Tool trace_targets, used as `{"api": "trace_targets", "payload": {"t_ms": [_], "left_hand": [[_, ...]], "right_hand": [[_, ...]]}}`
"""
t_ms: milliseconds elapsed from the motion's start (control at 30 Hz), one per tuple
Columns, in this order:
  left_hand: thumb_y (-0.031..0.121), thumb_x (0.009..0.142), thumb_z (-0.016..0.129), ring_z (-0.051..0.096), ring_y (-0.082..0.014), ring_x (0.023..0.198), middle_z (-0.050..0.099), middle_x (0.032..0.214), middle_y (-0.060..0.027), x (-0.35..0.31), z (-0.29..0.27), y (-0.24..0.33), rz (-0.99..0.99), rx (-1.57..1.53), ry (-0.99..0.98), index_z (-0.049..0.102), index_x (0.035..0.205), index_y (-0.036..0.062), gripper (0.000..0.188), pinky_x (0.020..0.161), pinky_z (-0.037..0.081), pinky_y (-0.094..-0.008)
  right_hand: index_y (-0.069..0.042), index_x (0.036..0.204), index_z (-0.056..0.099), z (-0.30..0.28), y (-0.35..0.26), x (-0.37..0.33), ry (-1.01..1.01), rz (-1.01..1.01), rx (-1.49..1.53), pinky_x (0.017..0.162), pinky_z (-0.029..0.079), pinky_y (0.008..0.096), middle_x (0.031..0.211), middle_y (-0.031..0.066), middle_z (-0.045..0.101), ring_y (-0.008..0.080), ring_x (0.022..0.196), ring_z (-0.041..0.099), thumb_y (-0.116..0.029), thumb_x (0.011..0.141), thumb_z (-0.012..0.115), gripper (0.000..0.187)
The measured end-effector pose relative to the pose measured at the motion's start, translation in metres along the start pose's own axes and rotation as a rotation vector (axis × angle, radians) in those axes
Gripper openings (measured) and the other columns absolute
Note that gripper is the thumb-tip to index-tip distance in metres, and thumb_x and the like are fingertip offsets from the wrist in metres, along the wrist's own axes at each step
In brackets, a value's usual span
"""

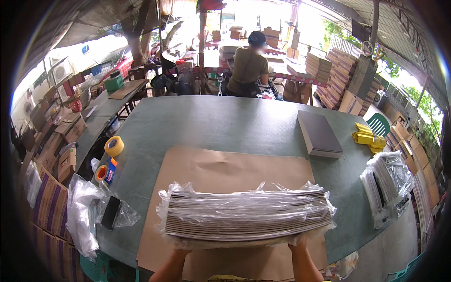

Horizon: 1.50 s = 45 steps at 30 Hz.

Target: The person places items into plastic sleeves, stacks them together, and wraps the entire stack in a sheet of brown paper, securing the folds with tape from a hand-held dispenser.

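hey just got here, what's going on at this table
A person's left hand and right hand hold a plastic-wrapped bundle of flat sheets by its near edge, the fingers mostly hidden. The bundle is over brown paper on a green table; whether it rests there is unclear. A yellow tape roll and black phone lie to the left, a thick grey block to the far right. Another person is beyond the table.

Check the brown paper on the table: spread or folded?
Spread: the brown paper lies broadly flat on the green table, showing both beyond and nearer than the plastic-wrapped stack.
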<state>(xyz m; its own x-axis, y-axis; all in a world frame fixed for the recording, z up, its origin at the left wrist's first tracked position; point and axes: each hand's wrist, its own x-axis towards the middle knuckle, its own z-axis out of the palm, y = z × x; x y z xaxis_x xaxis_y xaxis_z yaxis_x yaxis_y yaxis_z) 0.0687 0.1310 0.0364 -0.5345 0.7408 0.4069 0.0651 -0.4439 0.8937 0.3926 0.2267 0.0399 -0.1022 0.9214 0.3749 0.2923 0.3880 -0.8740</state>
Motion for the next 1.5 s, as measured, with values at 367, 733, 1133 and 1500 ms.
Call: {"api": "trace_targets", "payload": {"t_ms": [367, 733, 1133, 1500], "left_hand": [[0.023, 0.084, 0.052, 0.049, -0.0123, 0.075, 0.053, 0.083, -0.0045, -0.008, 0.002, 0.002, -0.014, 0.021, -0.01, 0.05, 0.091, 0.001, 0.023, 0.065, 0.041, -0.0303], [0.023, 0.085, 0.048, 0.048, -0.0122, 0.073, 0.052, 0.08, -0.0044, -0.019, 0.007, 0.0, -0.022, 0.043, -0.031, 0.05, 0.086, 0.0001, 0.023, 0.062, 0.04, -0.031], [0.023, 0.086, 0.045, 0.047, -0.0122, 0.07, 0.051, 0.075, -0.0043, -0.012, 0.005, -0.009, -0.039, 0.041, -0.031, 0.05, 0.081, -0.0008, 0.025, 0.059, 0.039, -0.0317], [0.024, 0.086, 0.042, 0.045, -0.0121, 0.067, 0.05, 0.072, -0.0042, -0.001, 0.01, -0.014, -0.052, 0.054, -0.04, 0.05, 0.077, -0.0016, 0.028, 0.056, 0.038, -0.0324]], "right_hand": [[-0.003, 0.106, 0.056, -0.029, -0.003, 0.021, -0.034, 0.077, 0.069, 0.085, 0.039, 0.0447, 0.104, 0.0162, 0.057, 0.0346, 0.098, 0.051, -0.05, 0.081, 0.051, 0.053], [-0.003, 0.107, 0.056, -0.004, 0.019, 0.006, -0.101, 0.066, 0.023, 0.083, 0.041, 0.0427, 0.104, 0.0149, 0.058, 0.0318, 0.097, 0.052, -0.05, 0.077, 0.056, 0.056], [-0.002, 0.108, 0.056, -0.001, 0.015, 0.018, -0.116, 0.06, 0.001, 0.081, 0.043, 0.0406, 0.104, 0.0135, 0.058, 0.0288, 0.096, 0.054, -0.051, 0.074, 0.061, 0.06], [-0.001, 0.109, 0.056, 0.004, 0.014, 0.017, -0.136, 0.051, -0.017, 0.08, 0.045, 0.0386, 0.104, 0.0122, 0.058, 0.0261, 0.095, 0.055, -0.052, 0.07, 0.066, 0.065]]}}
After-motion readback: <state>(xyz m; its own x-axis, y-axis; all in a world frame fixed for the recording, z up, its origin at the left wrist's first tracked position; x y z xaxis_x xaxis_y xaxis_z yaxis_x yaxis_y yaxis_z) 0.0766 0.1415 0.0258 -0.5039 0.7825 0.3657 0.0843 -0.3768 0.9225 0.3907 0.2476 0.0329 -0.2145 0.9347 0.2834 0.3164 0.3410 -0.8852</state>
